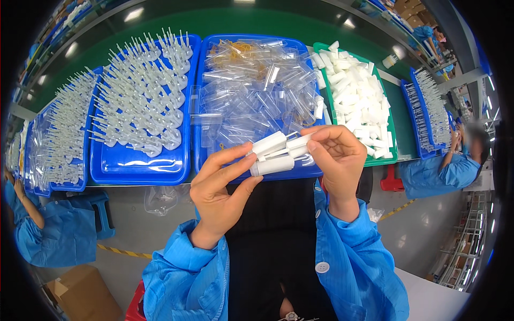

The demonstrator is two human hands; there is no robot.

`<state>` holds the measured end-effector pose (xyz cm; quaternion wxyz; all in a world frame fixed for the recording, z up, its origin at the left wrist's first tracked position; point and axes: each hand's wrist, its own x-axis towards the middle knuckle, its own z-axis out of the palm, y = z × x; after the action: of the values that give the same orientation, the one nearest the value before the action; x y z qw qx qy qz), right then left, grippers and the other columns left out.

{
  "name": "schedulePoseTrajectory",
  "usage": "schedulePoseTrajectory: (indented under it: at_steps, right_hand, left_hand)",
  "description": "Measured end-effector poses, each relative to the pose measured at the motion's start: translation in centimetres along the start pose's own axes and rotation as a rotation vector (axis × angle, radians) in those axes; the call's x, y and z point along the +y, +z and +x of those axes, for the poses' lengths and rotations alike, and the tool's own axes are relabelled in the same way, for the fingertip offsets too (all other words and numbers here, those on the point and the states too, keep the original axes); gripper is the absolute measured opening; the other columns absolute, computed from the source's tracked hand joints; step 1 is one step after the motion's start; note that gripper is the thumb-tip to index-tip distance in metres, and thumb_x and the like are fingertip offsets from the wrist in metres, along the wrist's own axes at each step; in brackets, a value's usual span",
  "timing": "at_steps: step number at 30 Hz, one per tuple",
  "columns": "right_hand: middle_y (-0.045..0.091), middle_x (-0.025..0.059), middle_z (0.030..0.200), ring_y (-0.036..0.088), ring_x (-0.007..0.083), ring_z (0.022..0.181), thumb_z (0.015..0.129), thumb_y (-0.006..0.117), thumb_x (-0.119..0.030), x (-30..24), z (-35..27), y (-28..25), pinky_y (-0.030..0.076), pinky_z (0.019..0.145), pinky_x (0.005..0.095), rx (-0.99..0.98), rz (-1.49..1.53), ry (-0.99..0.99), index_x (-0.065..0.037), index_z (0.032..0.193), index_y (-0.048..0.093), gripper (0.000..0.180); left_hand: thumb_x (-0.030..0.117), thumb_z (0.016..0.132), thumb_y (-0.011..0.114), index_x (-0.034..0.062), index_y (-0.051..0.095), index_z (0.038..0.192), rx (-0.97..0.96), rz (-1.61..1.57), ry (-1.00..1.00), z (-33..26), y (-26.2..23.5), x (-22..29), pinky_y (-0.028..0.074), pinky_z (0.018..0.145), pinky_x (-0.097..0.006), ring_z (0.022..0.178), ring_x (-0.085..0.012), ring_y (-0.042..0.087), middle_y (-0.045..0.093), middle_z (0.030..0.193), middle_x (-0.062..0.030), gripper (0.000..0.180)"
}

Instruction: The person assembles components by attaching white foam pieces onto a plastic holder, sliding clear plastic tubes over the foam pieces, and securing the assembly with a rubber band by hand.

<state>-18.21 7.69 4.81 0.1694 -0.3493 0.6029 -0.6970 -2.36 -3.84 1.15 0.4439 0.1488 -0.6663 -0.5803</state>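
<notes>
Both hands hold a small bundle of white plastic tubes (273,154) above the near edge of the bench. My left hand (219,184) pinches the bundle's left end between thumb and fingers. My right hand (336,152) grips the right end, where thin stems stick out. Behind the hands stands a blue tray (199,140) piled with clear plastic caps (254,91). To its right is a green tray (393,152) heaped with white tubes (356,99). On the left, a blue tray (139,168) carries rows of white spray nozzles (142,93) with thin stems.
More blue trays of nozzles stand at the far left (53,134) and far right (425,112). Co-workers in blue coats sit at the left (48,230) and right (439,171). A cardboard box (83,294) lies on the floor at lower left.
</notes>
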Motion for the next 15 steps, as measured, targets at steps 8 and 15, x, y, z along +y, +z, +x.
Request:
schedulePoseTrajectory:
  at_steps: [8,15]
  right_hand:
    - [0.064,0.0153,0.101,0.065,0.0171,0.089,0.079,0.063,0.009,-0.5,0.8,-0.6,0.052,0.080,0.0263,-0.032,-0.016,0.049,0.008,0.097,0.065,0.018]
    - [0.063,0.0139,0.103,0.065,0.0167,0.089,0.078,0.062,0.010,0.0,0.7,-0.5,0.052,0.080,0.0262,-0.076,-0.052,0.056,0.008,0.097,0.065,0.019]
  left_hand:
    - [-0.011,0.069,0.073,0.0019,0.067,0.108,-0.143,0.094,-0.002,0.0,-0.5,-0.4,0.053,0.088,-0.033,0.108,-0.0252,0.059,0.059,0.117,-0.0160,0.042]
    - [-0.011,0.070,0.072,0.0029,0.067,0.109,-0.116,0.159,0.047,0.1,-0.4,-0.7,0.053,0.088,-0.031,0.106,-0.0245,0.060,0.059,0.117,-0.0152,0.042]
